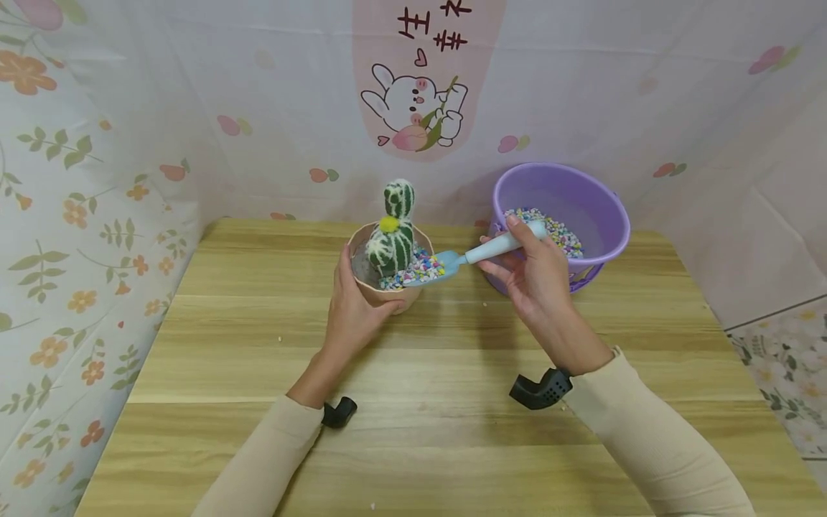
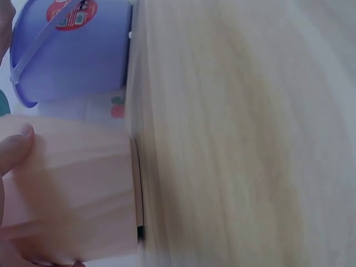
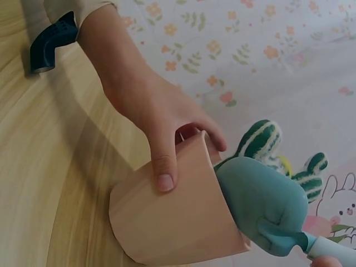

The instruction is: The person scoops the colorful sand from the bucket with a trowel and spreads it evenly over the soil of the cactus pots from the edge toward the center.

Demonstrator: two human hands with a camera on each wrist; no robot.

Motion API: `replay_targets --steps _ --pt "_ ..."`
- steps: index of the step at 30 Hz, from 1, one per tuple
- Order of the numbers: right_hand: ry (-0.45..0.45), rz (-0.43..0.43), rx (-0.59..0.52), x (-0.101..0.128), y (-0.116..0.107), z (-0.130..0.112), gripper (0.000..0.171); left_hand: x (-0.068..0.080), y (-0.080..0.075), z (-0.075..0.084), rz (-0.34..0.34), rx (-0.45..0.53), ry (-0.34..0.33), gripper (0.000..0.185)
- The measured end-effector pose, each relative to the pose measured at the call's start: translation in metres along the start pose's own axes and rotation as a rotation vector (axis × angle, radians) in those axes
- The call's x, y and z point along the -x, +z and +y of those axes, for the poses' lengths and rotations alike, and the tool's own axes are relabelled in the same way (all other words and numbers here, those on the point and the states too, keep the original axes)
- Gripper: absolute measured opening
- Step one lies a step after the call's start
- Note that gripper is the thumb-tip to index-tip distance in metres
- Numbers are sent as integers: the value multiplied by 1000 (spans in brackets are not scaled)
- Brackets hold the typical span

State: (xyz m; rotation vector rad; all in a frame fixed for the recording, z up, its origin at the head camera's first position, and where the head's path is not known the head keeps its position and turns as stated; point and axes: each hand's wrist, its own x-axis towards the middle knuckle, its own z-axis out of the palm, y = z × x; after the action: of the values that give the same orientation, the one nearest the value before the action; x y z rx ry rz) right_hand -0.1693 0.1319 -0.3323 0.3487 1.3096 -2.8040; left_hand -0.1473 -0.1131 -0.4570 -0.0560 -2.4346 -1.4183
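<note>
Left hand (image 1: 354,305) grips the tilted pot (image 1: 388,287); right hand (image 1: 530,276) grips a scoop (image 1: 452,262) at its rim.
Tilt the pot further, and pebbles (image 1: 420,269) could spill past the cactus (image 1: 394,230).

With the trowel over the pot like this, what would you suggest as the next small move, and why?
Probably tip the blue trowel so its load slides into the pink pot. Its blade already lies at the rim, beside the toy cactus, with coloured gravel on it. The left hand grips the pot, tilted toward the blade, and the right hand holds the handle.
</note>
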Motion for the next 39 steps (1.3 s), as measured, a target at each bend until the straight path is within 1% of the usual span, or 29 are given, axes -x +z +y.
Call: replay_targets --steps 7,10,12,15,20,23,26,30,34,39 --pt "-20 -14 1 0 1 -3 21 4 6 3 60 -45 -8 128" --pt "-30 -22 13 0 1 -5 21 4 6 3 60 -58 3 129" --pt "-34 -29 13 0 2 -5 20 3 4 2 39 -52 13 129" --pt "-43 -42 15 -2 3 -6 19 0 -1 -2 -12 -19 17 131" --pt "-65 -48 46 -3 5 -8 17 -5 -10 -7 -101 47 -4 131" --pt "-74 -52 66 -4 6 -9 16 -6 -13 -9 -121 63 -1 128" --pt "-79 -61 61 -5 6 -12 14 -5 -11 -8 -106 56 8 127" --pt "-81 -70 63 -5 6 -14 17 -3 -7 -6 -68 24 16 127" --pt "-70 -61 68 -4 6 -15 21 -1 -4 -4 -38 0 23 126" --pt "-63 -52 67 -5 6 -15 20 1 -1 -2 -2 -17 13 126"
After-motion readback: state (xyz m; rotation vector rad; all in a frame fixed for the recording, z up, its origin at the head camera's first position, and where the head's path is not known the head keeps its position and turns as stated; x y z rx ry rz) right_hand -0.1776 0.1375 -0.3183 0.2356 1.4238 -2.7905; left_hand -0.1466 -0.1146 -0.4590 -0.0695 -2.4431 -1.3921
